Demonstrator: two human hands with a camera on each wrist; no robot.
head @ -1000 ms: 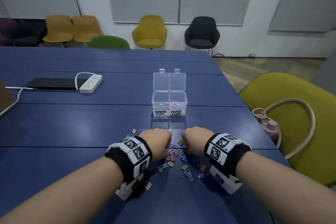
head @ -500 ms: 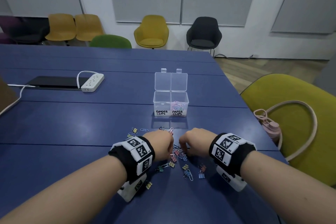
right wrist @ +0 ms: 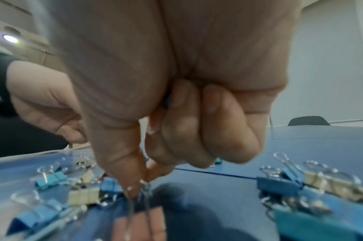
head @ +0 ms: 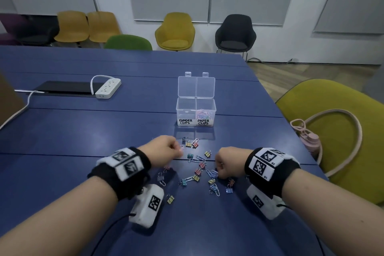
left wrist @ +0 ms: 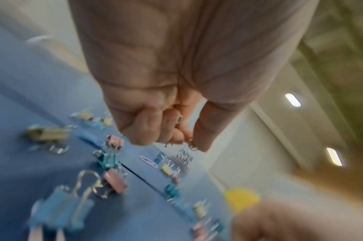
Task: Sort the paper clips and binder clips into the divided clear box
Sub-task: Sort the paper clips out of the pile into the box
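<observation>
The clear divided box (head: 196, 110) stands open past the pile, its left half labelled BINDER CLIPS and its right half PAPER CLIPS. Coloured paper clips (head: 204, 113) lie in the right half. Loose binder clips and paper clips (head: 199, 169) are scattered on the blue table between my hands. My left hand (head: 176, 150) hovers at the pile's left, fingers curled, pinching a small wire paper clip (left wrist: 191, 146). My right hand (head: 218, 169) is low at the pile's right. Its thumb and forefinger (right wrist: 143, 179) pinch the wire handle of an orange binder clip (right wrist: 139, 220).
A white power strip (head: 108, 87) and a black pad (head: 66, 87) lie at the far left. The table's right edge runs close to my right arm, with a yellow-green chair (head: 332, 110), a bag strap and a pink bottle (head: 311, 141) beyond it.
Both hands were close together over the pile's middle. They have drawn apart, the left one up and to the left, the right one down onto clips at the right.
</observation>
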